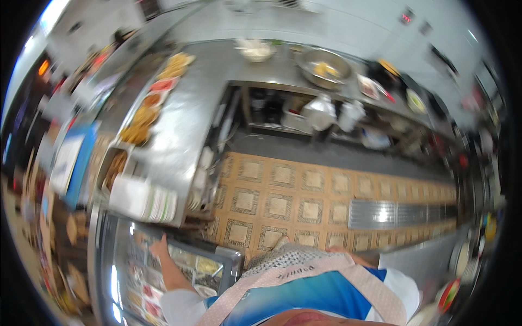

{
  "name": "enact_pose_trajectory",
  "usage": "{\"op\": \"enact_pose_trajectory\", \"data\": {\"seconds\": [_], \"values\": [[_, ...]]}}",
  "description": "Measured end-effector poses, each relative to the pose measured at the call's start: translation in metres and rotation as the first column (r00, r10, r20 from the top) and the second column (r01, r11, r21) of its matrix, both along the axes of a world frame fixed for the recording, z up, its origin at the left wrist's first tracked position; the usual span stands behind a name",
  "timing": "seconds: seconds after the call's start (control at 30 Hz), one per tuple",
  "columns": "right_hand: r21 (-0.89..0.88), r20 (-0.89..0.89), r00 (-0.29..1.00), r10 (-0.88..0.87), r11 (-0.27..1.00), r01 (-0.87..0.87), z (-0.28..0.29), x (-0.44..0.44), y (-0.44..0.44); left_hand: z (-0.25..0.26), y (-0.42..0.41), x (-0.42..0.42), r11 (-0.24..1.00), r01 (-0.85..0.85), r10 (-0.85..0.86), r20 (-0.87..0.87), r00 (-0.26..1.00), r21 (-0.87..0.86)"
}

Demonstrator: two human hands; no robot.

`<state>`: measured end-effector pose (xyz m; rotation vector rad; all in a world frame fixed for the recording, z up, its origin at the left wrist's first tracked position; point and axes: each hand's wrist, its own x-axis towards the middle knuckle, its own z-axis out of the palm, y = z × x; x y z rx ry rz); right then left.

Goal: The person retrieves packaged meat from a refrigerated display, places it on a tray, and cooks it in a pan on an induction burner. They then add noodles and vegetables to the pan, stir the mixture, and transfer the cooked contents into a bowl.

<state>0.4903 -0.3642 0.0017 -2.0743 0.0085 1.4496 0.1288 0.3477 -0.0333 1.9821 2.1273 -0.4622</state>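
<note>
My left hand is stretched out to the left over the glass top of a display fridge, close to its dark frame. One finger points away from me. Blur hides whether it touches the glass or grips the frame. Under the glass lie several trays of food. A stack of white trays or plates with green edges stands just beyond that hand on the steel counter. Beside my apron, my right hand is partly in view at hip height, its fingers mostly hidden.
Fried food lies in a row of dishes along the left counter. A steel bowl with yellow pieces and a white bowl stand on the back counter. Plastic bags hang below. A metal drain grate crosses the tiled floor.
</note>
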Motion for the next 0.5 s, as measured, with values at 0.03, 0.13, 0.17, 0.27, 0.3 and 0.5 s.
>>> {"op": "enact_pose_trajectory", "data": {"seconds": [0.03, 0.13, 0.17, 0.27, 0.3, 0.5], "values": [[-0.002, 0.029, 0.998, -0.059, 0.998, 0.059, 0.008, 0.004, -0.017, 0.014, -0.035, 0.031, 0.948, -0.228, 0.220, 0.062, 0.974, 0.223], [0.029, 0.163, 0.970, -0.178, 0.984, 0.176, 0.075, 0.018, -0.041, 0.035, -0.138, 0.084, 0.724, -0.186, 0.052, 0.217, 0.975, 0.664], [0.047, 0.198, 0.953, -0.230, 0.973, 0.225, 0.074, 0.031, -0.046, 0.039, -0.176, 0.125, 0.686, -0.230, 0.001, 0.315, 0.949, 0.691], [0.015, 0.367, 0.916, -0.162, 0.986, 0.168, 0.069, 0.075, -0.039, 0.052, -0.285, 0.255, 0.910, -0.127, -0.052, 0.413, 0.909, 0.394], [-0.040, 0.422, 0.903, -0.079, 0.994, 0.106, 0.096, 0.073, -0.050, 0.074, -0.330, 0.255, 0.959, 0.178, -0.261, 0.444, 0.857, 0.220], [0.110, 0.321, 0.947, -0.006, 0.993, -0.031, 0.048, 0.167, -0.002, 0.058, -0.348, 0.473, -0.193, 0.903, -0.390, 0.874, 0.289, -0.385]]}}
